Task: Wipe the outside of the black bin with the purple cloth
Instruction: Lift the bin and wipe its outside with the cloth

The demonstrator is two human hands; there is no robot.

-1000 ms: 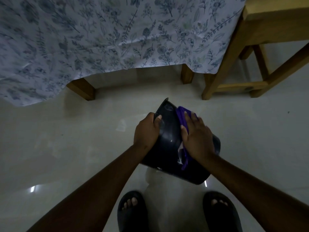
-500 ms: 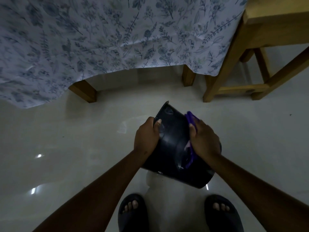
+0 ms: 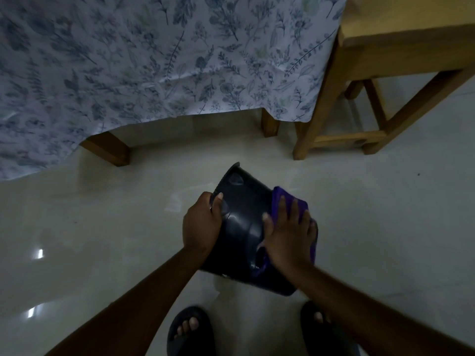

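Black plastic bin (image 3: 241, 235), round and glossy, is held tilted above the pale glossy tiled floor (image 3: 102, 227), its rim end pointing away from the person and to the left, its base end low and toward the right foot. It sits between the two hands, above and in front of the feet.

Left hand (image 3: 201, 224) grips the bin at its left side near the rim. The fingers wrap around the edge and out of sight; the thumb lies flat on the outer wall. The left forearm runs up from the lower left corner.

Right hand (image 3: 289, 237) lies palm down on the upper right outer wall, fingers (image 3: 282, 206) spread and extended, pressing the purple cloth (image 3: 285, 199) flat against the bin. The cloth shows beyond the fingertips, along the right edge of the hand and as a fold below the palm. The right forearm enters from the lower right.

White bed sheet with blue leaf print (image 3: 154, 60) hangs across the top of the view, with wooden legs showing under its hem. A light wooden stool (image 3: 372, 80) stands at upper right, well apart from the bin. Two dark open-toe slippers (image 3: 191, 330) are worn on the feet at the bottom edge; the right one is partly hidden by the forearm.
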